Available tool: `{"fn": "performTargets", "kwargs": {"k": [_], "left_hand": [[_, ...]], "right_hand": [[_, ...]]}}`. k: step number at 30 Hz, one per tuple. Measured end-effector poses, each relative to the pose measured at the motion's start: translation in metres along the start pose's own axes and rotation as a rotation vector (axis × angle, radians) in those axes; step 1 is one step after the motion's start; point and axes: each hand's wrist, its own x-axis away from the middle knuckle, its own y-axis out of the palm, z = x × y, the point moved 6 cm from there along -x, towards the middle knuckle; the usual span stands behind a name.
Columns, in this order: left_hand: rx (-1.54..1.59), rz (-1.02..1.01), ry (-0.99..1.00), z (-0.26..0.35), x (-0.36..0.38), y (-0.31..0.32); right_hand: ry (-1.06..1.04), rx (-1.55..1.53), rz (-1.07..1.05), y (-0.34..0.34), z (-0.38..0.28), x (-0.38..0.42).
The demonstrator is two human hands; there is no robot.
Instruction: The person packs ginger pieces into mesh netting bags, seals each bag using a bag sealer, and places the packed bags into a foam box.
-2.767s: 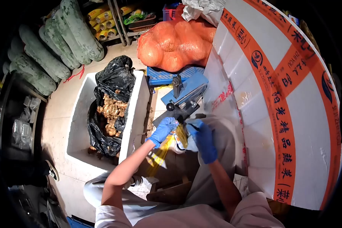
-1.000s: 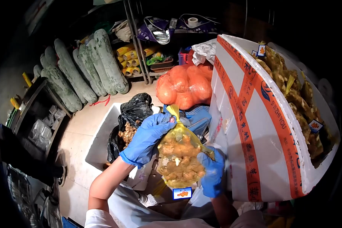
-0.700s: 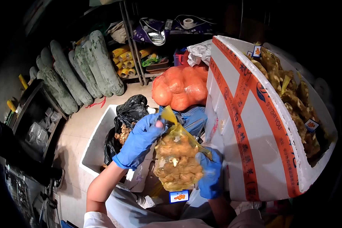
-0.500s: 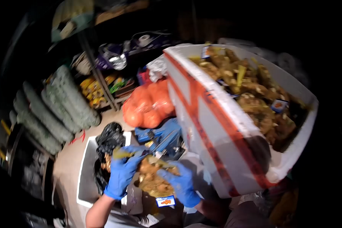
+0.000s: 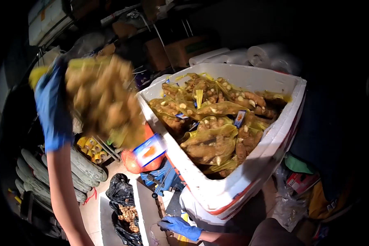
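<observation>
My left hand (image 5: 53,108), in a blue glove, is raised at the upper left and closed around the gathered top of a yellow mesh bag of ginger (image 5: 104,98). The bag is smeared by motion, and a blue-edged label (image 5: 149,149) hangs from its lower end. Many similar ginger bags (image 5: 209,141) fill a large white foam box (image 5: 174,149) to the right of the raised bag. Low in the view, my right hand (image 5: 180,227), also gloved in blue, is stretched out with nothing visible in its fingers. Beside it stands a lower white box (image 5: 145,205) holding loose ginger (image 5: 128,217) in a black plastic bag (image 5: 121,190).
Long green gourds (image 5: 84,168) lie at the left, near yellow rolls (image 5: 90,147). An orange bag (image 5: 137,162) and a blue object (image 5: 164,176) sit behind the foam box's near corner. Clear plastic rolls (image 5: 262,53) lie beyond it.
My left hand has lifted the ginger bag up and left from above the lower box. My right hand has let go of it and dropped lower. The view has turned toward the foam box.
</observation>
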Motion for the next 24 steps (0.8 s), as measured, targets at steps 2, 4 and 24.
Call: {"fn": "performTargets", "kwargs": {"k": [2, 4, 24], "left_hand": [[0.4, 0.049, -0.434, -0.022, -0.026, 0.056], [0.752, -0.248, -0.599, -0.024, -0.032, 0.132], [0.827, -0.744, -0.568, -0.022, 0.061, 0.186]], "right_hand": [[0.355, -0.28, -0.178, 0.013, 0.027, 0.014], [0.293, -0.459, -0.146, 0.008, 0.03, 0.032], [0.271, -0.128, 0.021, 0.023, 0.098, 0.055]]}}
